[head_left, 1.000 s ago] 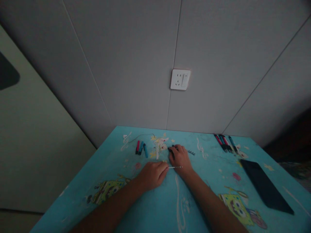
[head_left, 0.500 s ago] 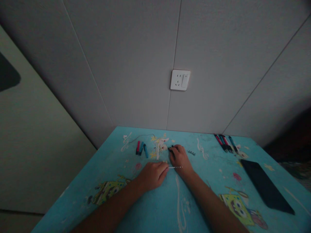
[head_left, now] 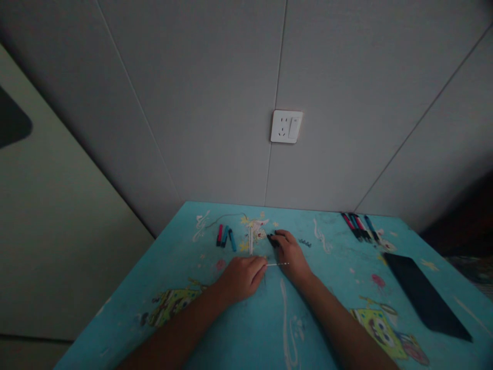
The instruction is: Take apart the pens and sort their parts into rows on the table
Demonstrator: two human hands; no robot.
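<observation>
My left hand (head_left: 244,277) is closed around a thin white pen refill (head_left: 277,264), which points right across the front of my right wrist. Farther forward, my right hand (head_left: 290,254) rests low over the table. Its curled thumb and fingers are on a small black pen part (head_left: 273,240), partly hidden by the fingers. Left of it lie several white refills (head_left: 250,241) side by side. Red and blue pen barrels (head_left: 224,236) form a short row farther left. Just right of my right hand lie several small dark springs (head_left: 305,243).
Several assembled-looking pens (head_left: 360,227) lie at the back right. A flat black panel (head_left: 425,298) is on the right of the table, which has a blue cartoon cloth (head_left: 323,277). The grey wall with a white socket (head_left: 286,126) stands behind.
My right hand has shifted slightly right and back, and more of the black part shows at its fingertips. My left hand keeps its hold on the refill, almost unmoved.
</observation>
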